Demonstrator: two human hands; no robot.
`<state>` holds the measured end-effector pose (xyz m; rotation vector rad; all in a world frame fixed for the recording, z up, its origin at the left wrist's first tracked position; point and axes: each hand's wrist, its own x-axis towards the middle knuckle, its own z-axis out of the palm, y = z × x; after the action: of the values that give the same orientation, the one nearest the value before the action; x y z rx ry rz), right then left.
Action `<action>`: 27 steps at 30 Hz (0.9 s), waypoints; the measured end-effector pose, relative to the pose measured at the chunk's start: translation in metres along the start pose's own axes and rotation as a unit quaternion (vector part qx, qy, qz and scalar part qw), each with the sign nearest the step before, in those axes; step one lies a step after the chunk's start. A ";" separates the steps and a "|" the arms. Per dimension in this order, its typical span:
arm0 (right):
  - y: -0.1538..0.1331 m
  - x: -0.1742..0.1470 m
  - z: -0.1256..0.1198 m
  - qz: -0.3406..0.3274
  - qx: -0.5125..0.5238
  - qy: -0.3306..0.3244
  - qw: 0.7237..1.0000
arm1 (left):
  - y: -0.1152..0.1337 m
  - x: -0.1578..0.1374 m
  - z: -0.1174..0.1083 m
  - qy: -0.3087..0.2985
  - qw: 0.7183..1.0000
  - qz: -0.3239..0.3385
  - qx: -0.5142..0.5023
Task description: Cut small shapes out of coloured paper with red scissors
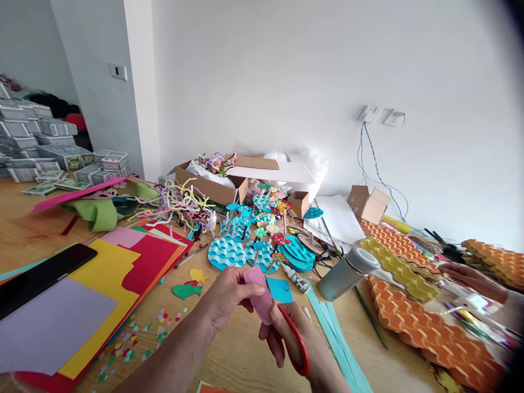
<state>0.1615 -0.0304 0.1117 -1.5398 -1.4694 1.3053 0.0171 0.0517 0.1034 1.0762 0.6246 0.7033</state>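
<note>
Between thumb and fingers my left hand point(227, 297) pinches a small piece of pink paper point(256, 275) with faint outlines drawn on it. My right hand point(305, 333) is closed round the red handles of a pair of scissors point(303, 357). Their blades are mostly hidden by the paper and fingers, at its lower right edge. Left of my hands lie a green paper fish point(187, 291) and a yellow paper fish point(198, 274). A blue paper square point(279, 289) rests on the table just behind my right hand.
A grey bottle point(341, 275) and light blue strips point(339, 341) are to the right, near orange egg trays point(429, 327) and another person's hand point(470, 281). Coloured paper sheets point(98, 278) and a black phone point(45, 275) lie left. Blue wavy discs point(226, 252) stand behind.
</note>
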 end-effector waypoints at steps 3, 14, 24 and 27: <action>0.000 0.000 0.000 0.004 0.001 0.001 1.000 | 0.000 0.000 0.000 0.002 1.000 0.000 0.000; 0.004 0.002 0.000 0.020 0.015 -0.003 1.000 | -0.002 0.000 -0.001 -0.001 1.000 -0.002 -0.008; 0.008 0.003 0.000 -0.001 0.001 -0.007 1.000 | -0.002 0.001 0.000 -0.006 1.000 0.018 0.019; 0.009 0.003 0.000 -0.003 0.008 -0.006 1.000 | -0.003 0.001 0.000 -0.005 0.999 0.021 0.026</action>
<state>0.1645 -0.0287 0.1029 -1.5184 -1.4677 1.3214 0.0185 0.0520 0.1008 1.1428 0.6153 0.7206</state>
